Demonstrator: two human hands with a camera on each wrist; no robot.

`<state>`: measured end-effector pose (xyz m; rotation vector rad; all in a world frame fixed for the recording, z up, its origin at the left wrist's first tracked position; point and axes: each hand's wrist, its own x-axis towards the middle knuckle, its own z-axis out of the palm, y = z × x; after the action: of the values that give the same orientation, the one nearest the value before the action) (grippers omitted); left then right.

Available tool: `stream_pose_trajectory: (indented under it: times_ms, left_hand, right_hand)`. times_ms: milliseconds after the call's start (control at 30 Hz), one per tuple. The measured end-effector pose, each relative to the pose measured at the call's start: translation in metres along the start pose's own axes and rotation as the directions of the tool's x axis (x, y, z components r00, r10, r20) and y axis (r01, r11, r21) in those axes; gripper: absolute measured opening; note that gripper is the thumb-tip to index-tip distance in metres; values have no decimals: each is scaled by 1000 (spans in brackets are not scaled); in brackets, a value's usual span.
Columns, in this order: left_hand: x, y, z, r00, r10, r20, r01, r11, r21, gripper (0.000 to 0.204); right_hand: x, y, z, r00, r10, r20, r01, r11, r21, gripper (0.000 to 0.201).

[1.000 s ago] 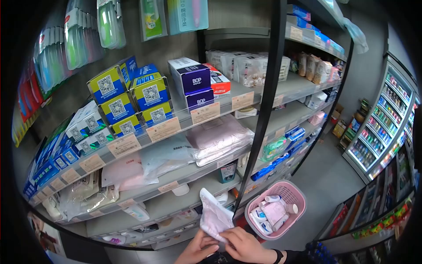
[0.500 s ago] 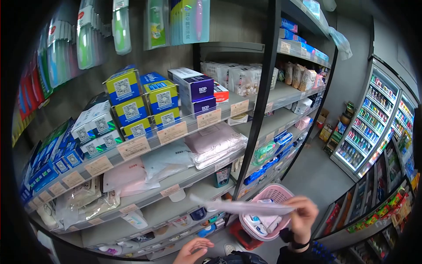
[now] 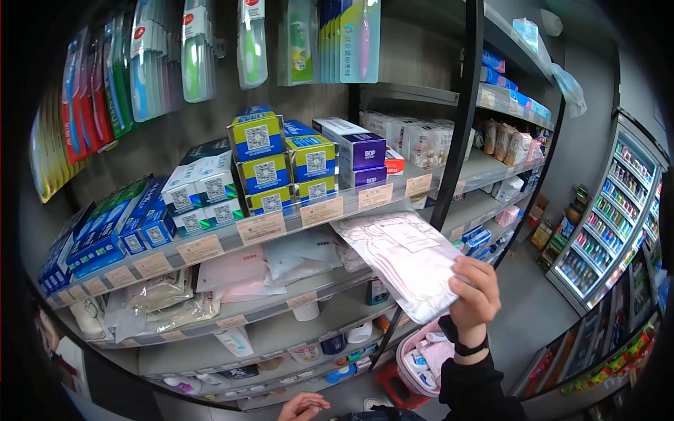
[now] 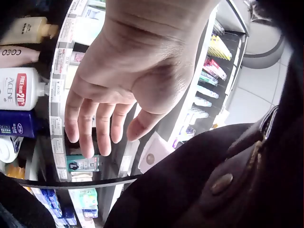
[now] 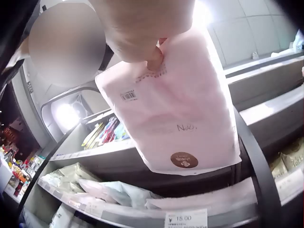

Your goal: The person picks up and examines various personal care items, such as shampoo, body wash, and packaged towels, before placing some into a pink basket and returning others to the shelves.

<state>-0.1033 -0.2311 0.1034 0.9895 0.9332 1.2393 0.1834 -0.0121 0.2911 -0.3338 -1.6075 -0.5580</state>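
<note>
A flat pink-and-white packet (image 3: 404, 256) in a clear plastic sleeve is raised in front of the shelves. My right hand (image 3: 477, 291) pinches it by its lower right corner in the head view. In the right wrist view the packet (image 5: 175, 107) shows a barcode label and a round brown sticker. Behind it, similar pink packs (image 3: 351, 257) on the middle shelf are largely hidden. Low at the bottom of the head view is my left hand (image 3: 303, 407), holding nothing. The left wrist view shows that hand (image 4: 130, 88) with fingers loosely extended, overlapping the lower shelves.
A pink basket (image 3: 403, 365) with packaged goods stands on the floor below the packet. The shelf (image 3: 309, 282) holds soft packs, with toothpaste boxes (image 3: 263, 172) above. A black shelf post (image 3: 463, 112) rises near the packet. Drinks fridges (image 3: 604, 210) stand far right.
Both hands were on the packet; the left hand has let go and dropped low. My right hand has swung the packet right, then up in front of the middle shelf.
</note>
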Motion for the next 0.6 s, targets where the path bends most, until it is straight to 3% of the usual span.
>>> stream_pose_trajectory:
  times_ms: [200, 300, 367, 600]
  left_hand:
    - [-14, 2, 0, 997, 10, -81, -8, 1000, 26, 27]
    - [-18, 5, 2, 996, 14, -88, -11, 999, 39, 27]
    - [-19, 3, 3, 996, 31, -80, -28, 999, 45, 26]
    - [-27, 0, 1, 994, 8, -105, -4, 999, 38, 25]
  right_hand:
    - [-16, 31, 69, 999, -51, 20, 50, 998, 46, 20]
    - [-14, 40, 93, 995, 38, 92, -38, 999, -8, 20]
    - [-12, 41, 101, 970, 63, 233, -57, 998, -33, 16]
    - [-30, 44, 112, 909, 239, 341, -270, 962, 46, 11]
